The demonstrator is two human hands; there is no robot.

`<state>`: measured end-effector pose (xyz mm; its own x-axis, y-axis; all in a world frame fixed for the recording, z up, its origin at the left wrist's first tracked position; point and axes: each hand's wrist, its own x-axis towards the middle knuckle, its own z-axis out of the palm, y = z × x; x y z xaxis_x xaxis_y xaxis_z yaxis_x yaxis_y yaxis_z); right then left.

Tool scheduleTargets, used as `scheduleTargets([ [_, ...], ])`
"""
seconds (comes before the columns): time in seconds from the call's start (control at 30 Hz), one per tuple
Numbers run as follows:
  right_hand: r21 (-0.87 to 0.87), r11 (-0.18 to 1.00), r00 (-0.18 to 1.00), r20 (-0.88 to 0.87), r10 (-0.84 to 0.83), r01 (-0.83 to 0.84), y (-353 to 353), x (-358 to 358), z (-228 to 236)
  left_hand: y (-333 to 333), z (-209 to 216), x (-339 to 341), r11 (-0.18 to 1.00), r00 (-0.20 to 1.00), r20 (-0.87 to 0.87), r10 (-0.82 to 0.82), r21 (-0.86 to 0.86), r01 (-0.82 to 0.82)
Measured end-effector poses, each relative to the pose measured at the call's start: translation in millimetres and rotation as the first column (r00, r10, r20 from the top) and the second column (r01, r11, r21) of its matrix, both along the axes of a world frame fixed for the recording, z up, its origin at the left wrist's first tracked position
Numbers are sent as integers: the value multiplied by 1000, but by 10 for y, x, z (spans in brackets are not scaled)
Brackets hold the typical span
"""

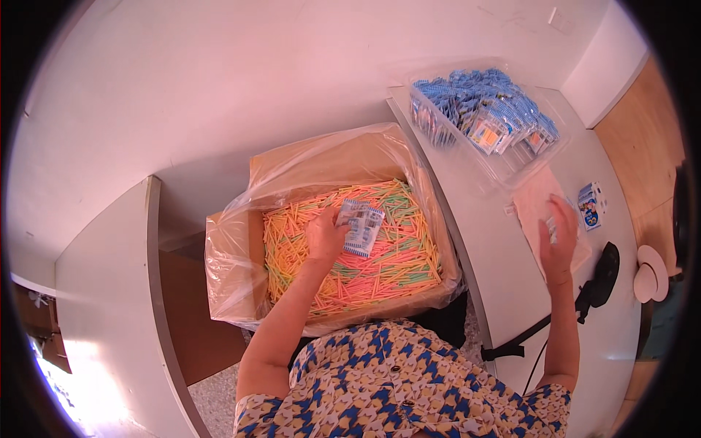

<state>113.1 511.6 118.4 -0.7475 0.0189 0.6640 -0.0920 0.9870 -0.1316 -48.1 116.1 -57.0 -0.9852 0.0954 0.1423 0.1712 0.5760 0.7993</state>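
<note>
My left hand (325, 233) is closed on the edge of small clear sachets with blue-and-white print (365, 228), which overlap. It holds them above a carton (237, 270) lined with clear plastic. Thin pastel sticks (314, 292) in pink, yellow, orange and green fill that carton. Over a pale pink cloth (537, 197) on the right-hand table, my right hand (559, 237) has its thumb and fingers apart. A small whitish-blue piece, partly hidden, shows between them; its kind is unclear. Beside the cloth lies a little stack of blue-and-white printed packets (591, 206).
A clear plastic bin (504, 171) heaped with blue-and-white sachets (475, 102) stands at the back of the right table (504, 292). A black stand arm (537, 332) crosses its near part. Left of the carton rises a pale panel (109, 263). A wall runs behind.
</note>
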Motion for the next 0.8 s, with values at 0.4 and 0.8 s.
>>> scheduleTargets([
  [0.4, -399, 792, 786, 229, 574, -463, -2044, -1020, -444, -166, 609, 186, 896, 970, -50, -238, 375, 239],
  [0.8, -552, 548, 384, 393, 836, -628, -3159, -1216, -1119, -1239, 861, 409, 820, 987, 55, 153, 550, -158],
])
